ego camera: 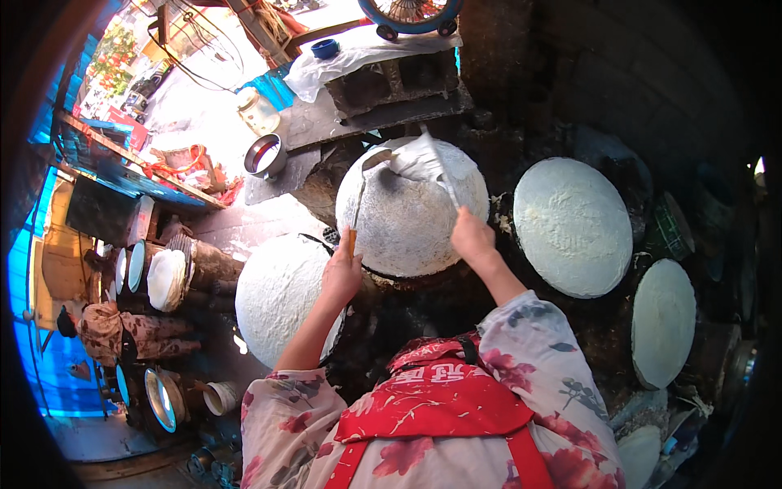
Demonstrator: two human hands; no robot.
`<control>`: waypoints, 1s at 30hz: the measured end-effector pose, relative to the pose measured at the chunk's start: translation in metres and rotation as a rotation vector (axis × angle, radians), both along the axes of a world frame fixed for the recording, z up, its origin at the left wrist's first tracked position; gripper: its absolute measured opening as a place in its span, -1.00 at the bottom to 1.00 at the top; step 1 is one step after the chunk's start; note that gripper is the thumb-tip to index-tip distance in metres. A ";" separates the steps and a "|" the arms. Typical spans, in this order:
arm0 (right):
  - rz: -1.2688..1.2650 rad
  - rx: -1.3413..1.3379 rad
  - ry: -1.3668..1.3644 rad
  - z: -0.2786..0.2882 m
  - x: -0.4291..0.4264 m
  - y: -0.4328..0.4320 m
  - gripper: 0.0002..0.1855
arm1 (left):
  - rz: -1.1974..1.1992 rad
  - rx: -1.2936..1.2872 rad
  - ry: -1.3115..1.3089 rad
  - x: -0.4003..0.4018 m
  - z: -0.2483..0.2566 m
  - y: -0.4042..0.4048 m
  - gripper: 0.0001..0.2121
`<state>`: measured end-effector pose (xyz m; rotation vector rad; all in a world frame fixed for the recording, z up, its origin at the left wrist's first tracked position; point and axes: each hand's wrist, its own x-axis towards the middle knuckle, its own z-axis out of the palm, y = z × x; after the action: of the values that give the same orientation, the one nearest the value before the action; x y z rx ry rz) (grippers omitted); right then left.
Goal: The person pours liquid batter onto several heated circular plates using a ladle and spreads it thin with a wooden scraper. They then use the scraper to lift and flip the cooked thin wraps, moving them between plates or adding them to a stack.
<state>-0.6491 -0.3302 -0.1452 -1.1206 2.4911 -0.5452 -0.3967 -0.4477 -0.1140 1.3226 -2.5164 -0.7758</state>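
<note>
My left hand (342, 275) grips the orange handle of a long tool (358, 205), whose far end reaches the back of a round griddle (406, 226). Another long, thin-bladed tool (441, 168) is in my right hand (473, 235), angled up over the griddle's right half. Between the two tools' far ends a thin pale sheet (415, 160), like flatbread, is lifted and folded. The griddle's front surface shows bare grey with white specks. Whether each tool is a knife or a scraper I cannot tell.
White-coated round griddles stand at the left (284, 299), right (571, 226) and far right (664, 324). Behind the middle griddle are a metal pot (266, 157), a plastic jar (258, 113) and a concrete block (394, 82). Another person (128, 330) stands at far left beside stacked flatbreads (167, 279).
</note>
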 end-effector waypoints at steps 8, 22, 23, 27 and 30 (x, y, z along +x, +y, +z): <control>0.185 0.115 0.067 -0.007 0.012 -0.025 -0.64 | 0.096 0.197 0.119 0.009 0.013 0.016 -0.35; 0.138 0.034 0.164 0.003 -0.042 -0.016 -0.81 | 0.300 0.689 0.381 0.040 0.038 0.045 -0.59; 0.155 0.076 0.134 -0.014 -0.051 -0.015 -0.77 | 0.304 0.696 0.366 0.040 0.044 0.046 -0.61; 0.373 0.186 0.236 -0.019 -0.001 -0.032 -0.81 | 0.362 0.765 0.378 0.036 0.046 0.047 -0.70; 0.393 0.080 0.192 0.006 -0.015 -0.032 -0.83 | 0.440 0.850 0.441 0.045 0.041 0.052 -0.78</control>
<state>-0.6639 -0.3619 -0.1391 -1.6418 2.3259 -0.2325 -0.3515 -0.3954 -0.0732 1.5887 -1.4878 -1.8659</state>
